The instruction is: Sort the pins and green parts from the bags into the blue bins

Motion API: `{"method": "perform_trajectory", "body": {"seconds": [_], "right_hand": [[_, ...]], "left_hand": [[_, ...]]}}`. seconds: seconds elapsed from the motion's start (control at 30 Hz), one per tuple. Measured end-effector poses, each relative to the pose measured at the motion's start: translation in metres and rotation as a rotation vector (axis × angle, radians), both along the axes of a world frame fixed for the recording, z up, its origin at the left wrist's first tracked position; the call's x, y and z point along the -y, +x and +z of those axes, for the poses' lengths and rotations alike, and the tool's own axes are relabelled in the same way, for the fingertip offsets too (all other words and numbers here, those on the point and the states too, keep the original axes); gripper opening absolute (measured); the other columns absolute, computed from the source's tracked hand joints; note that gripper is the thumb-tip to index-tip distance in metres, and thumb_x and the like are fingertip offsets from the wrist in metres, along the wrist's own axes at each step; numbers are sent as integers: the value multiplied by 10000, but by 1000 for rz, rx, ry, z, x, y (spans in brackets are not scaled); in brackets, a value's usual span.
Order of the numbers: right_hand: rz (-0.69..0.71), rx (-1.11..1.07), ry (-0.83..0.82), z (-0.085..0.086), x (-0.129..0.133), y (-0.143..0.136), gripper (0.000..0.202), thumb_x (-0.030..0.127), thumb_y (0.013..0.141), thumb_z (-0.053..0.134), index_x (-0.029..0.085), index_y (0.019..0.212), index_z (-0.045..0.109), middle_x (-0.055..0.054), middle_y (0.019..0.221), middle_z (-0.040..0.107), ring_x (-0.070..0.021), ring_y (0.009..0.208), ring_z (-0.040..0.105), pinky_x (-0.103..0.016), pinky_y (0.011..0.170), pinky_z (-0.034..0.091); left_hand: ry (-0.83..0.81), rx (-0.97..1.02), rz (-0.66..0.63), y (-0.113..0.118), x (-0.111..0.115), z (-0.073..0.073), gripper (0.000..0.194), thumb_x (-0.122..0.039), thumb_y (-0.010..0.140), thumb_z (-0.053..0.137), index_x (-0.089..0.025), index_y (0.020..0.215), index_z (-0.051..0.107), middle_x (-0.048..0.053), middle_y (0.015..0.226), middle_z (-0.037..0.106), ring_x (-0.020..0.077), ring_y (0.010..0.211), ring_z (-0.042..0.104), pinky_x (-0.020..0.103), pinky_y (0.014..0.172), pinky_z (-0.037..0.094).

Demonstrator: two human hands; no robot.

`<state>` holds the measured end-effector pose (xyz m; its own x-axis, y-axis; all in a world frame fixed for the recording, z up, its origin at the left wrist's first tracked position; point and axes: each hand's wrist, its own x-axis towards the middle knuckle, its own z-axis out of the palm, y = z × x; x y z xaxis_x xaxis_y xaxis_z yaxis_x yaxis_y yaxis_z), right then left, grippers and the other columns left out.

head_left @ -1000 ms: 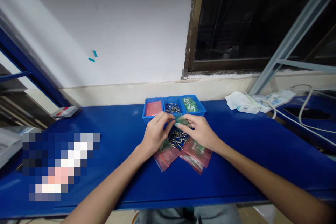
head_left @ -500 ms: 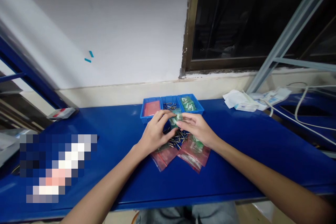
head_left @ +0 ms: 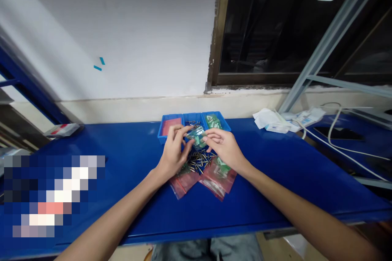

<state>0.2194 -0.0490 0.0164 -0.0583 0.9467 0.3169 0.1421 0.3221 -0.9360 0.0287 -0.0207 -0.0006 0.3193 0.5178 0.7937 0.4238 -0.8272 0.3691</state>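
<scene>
A small green-tinted clear bag (head_left: pixel 197 136) is held up between my two hands. My left hand (head_left: pixel 175 151) pinches its left side, and my right hand (head_left: pixel 223 144) pinches its right side. Right below the bag, a loose pile of thin metal pins (head_left: pixel 199 160) lies on the blue table. Nearer to me are red plastic bags, one at the left (head_left: pixel 184 183) and others at the right (head_left: pixel 216 179), with green and clear packets partly on them. Behind my hands stand three joined blue bins (head_left: pixel 160 132) holding red bags, metal pins and green packets.
White packaging (head_left: pixel 272 121) and white cables (head_left: pixel 332 130) lie at the right, near a dark flat object (head_left: pixel 338 133). A grey and red box (head_left: pixel 63 130) sits at the back left. A pixelated patch covers the left front.
My hands have spread slightly apart, and the bag between them now shows more of its surface. The whole view has shifted a little.
</scene>
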Motion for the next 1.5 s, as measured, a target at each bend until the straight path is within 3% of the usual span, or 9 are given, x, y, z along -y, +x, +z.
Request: {"method": "perform_trajectory", "body": {"seconds": [0.13,0.43,0.53,0.67,0.77,0.87,1.0,1.23,1.5], "right_hand": [[19,-117,8,7,1,2,321,336,823,687,231,1102,570,10,825,644,-111,573,624,-281,566,572],[32,-204,-75,4,-4,6,267,363,787,718,190,981,655,-36,928,622,-107,611,585,-290,575,568],[-54,78,43,14,-9,16,232,380,865,634,193,997,670,-54,943,655,-160,720,636,-338,668,572],[-142,637,341,45,-20,37,235,381,907,610,219,1055,696,-91,1170,650,-250,1093,608,-422,957,476],[-131,828,346,60,-35,54,274,367,864,675,202,1083,688,-91,1076,703,-255,1021,643,-383,912,480],[-240,916,269,56,-51,66,208,236,898,592,173,1076,679,-94,1002,736,-234,921,678,-320,819,488],[-452,1088,153,39,-64,73,313,198,916,502,160,1202,623,-120,955,746,-253,877,691,-304,754,466],[-615,1224,188,35,-69,84,360,248,950,429,177,1279,555,-140,1013,739,-301,884,688,-330,725,443],[-579,1346,183,33,-79,76,322,247,977,409,148,1234,576,-155,948,724,-275,844,671,-317,709,429]], "left_hand": [[90,-87,-53,1,7,12,329,-198,918,609,-224,1238,538,104,1161,489,240,1091,551,415,898,558],[27,-177,-204,1,2,17,405,-223,907,650,-212,1292,527,117,1261,550,244,1194,544,439,971,524],[48,-149,-217,9,-10,23,196,-143,969,519,-184,1141,604,84,1110,637,184,1049,616,367,914,538],[55,-178,-238,31,-43,40,161,-152,980,482,-168,1027,636,66,991,676,166,924,638,330,834,538],[-7,-180,-230,56,-72,53,127,-145,936,516,-177,989,627,56,946,689,173,881,649,328,814,533],[-101,-154,-292,84,-96,55,276,-108,899,504,-178,1165,526,51,940,681,152,861,655,281,793,530],[-142,-149,-206,107,-117,46,395,-52,833,510,-135,1218,492,112,1105,645,140,828,654,266,781,527],[-251,-497,-52,98,-120,34,246,-265,846,661,-118,1041,698,132,1014,730,262,960,678,354,868,518],[-238,-529,8,95,-114,32,279,-303,844,668,-137,1061,725,138,1075,716,279,1009,665,373,914,509]]}}
